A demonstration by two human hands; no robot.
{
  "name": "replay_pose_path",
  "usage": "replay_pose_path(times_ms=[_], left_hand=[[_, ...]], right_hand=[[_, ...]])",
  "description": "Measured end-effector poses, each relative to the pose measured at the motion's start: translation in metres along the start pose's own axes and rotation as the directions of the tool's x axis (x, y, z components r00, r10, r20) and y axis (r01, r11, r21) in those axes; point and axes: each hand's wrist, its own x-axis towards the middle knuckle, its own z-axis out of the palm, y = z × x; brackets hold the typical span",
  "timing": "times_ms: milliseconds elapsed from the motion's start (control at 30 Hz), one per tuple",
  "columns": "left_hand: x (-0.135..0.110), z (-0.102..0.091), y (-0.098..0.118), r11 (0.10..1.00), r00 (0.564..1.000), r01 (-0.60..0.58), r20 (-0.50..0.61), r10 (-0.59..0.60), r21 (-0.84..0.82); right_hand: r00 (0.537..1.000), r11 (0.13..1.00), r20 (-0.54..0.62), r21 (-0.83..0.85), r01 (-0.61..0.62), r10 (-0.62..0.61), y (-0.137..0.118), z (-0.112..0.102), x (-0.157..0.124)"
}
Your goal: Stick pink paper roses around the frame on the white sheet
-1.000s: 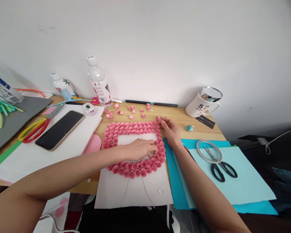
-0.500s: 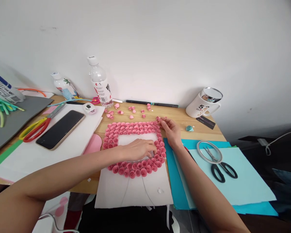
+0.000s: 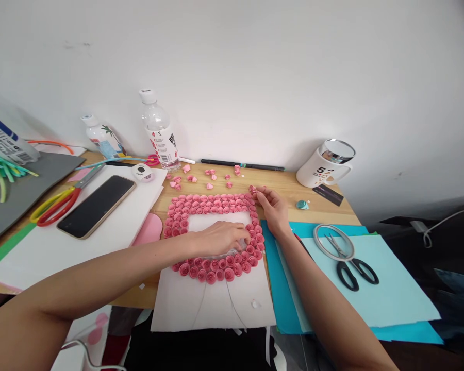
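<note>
A white board (image 3: pixel 216 309) carries a ring of rolled pink paper roses (image 3: pixel 211 276) around a bare middle. Across that middle lies my left hand (image 3: pixel 225 237), its loosely bent fingers apart and its fingertips touching the roses on the inner right side; I see nothing gripped in it. Something clear and shiny shows partly beneath this hand. At the board's upper right corner, my right hand (image 3: pixel 272 206) is closed in a pinch on a pink paper rose (image 3: pixel 252 189), partly hidden by the fingers. Curved pencil lines run down the board's lower part.
Several loose paper roses (image 3: pixel 209 186) lie behind the board. A bottle (image 3: pixel 160 134), a black pen (image 3: pixel 242 165) and a mug (image 3: pixel 322 164) line the wall side. Black-handled scissors (image 3: pixel 348 275) and a tape roll (image 3: pixel 320 246) rest on blue paper; a phone (image 3: pixel 96 207) lies left.
</note>
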Motion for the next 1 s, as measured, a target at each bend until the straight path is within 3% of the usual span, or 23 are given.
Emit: replay_pose_path(times_ms=[467, 1000], left_hand=[[0.0, -0.002, 0.002, 1.0, 1.0, 0.004, 0.01, -0.003, -0.025], [0.001, -0.013, 0.017, 0.998, 0.992, 0.053, 0.112, -0.056, 0.03]], right_hand=[[1.0, 1.0, 0.0, -0.021, 0.007, -0.007, -0.001, 0.0, -0.001], [1.0, 1.0, -0.002, 0.001, -0.009, 0.009, -0.001, 0.001, 0.0]])
